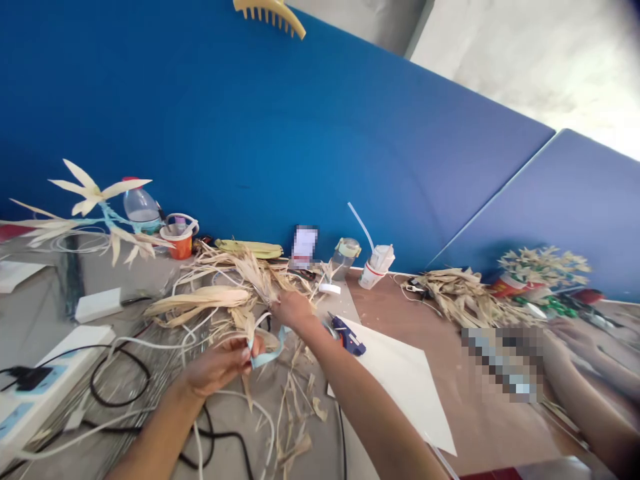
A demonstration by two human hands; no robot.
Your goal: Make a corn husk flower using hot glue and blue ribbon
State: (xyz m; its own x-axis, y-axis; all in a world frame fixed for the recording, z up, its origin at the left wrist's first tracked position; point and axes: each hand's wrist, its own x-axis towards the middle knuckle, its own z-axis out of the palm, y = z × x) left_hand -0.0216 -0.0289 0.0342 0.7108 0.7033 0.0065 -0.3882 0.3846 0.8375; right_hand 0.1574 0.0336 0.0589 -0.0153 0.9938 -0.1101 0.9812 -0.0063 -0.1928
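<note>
My left hand (227, 363) is closed in a pinch on a pale piece of corn husk (249, 328), with a light blue tape strip (267, 357) trailing from it to the right. Further forward, my right hand (294, 311) is curled at the edge of a heap of dried corn husks (250, 270); its fingers seem closed on a husk bundle, though their tips are partly hidden. A fuller husk (200, 300) lies left of both hands. Close to my right forearm rests a blue glue gun (350, 335).
At left are a power strip (55, 373), tangled cables, a husk flower (95, 193), a bottle (141, 207) and an orange cup (181, 243). A phone (304, 247), jar (345, 257) and paper cup (373, 272) stand along the blue partition (300, 133). White paper (400, 380) lies right; another person's hands (570, 340) work beyond.
</note>
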